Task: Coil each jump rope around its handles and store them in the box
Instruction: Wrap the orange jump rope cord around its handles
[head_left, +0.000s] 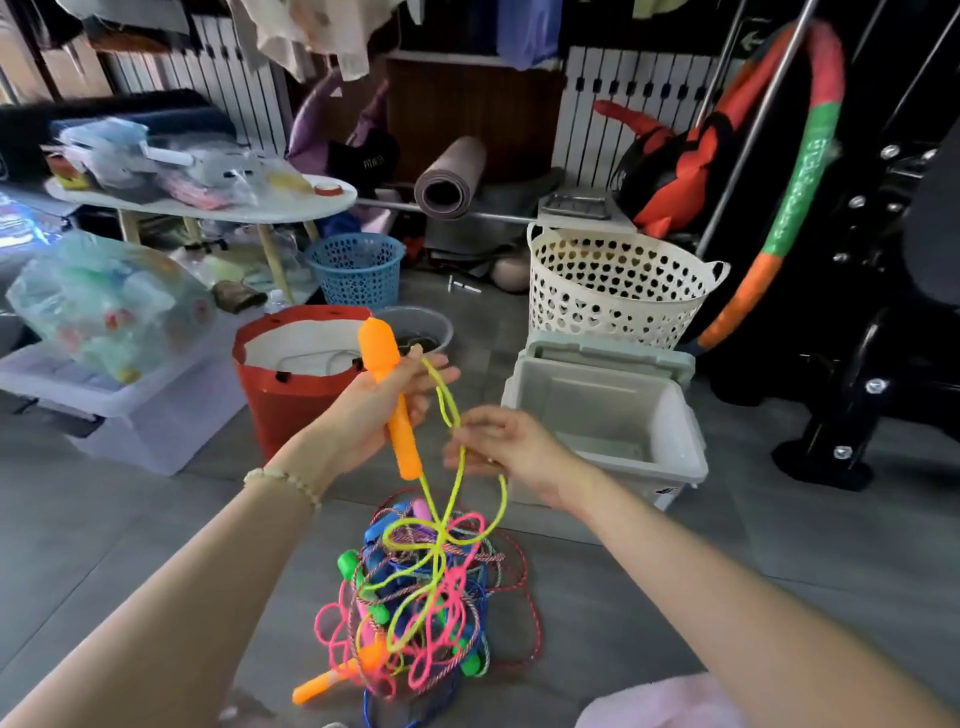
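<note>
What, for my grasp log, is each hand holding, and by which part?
The left hand grips the orange handle around its middle; the right hand pinches the yellow rope near that handle.

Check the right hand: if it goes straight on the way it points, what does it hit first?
The right hand pinches the yellow rope and points up-left. It would probably hit the orange handle in the left hand first; depth is unclear.

Left hand (371, 410) grips orange handle (387, 384); right hand (511, 447) pinches yellow rope (452, 415).
</note>
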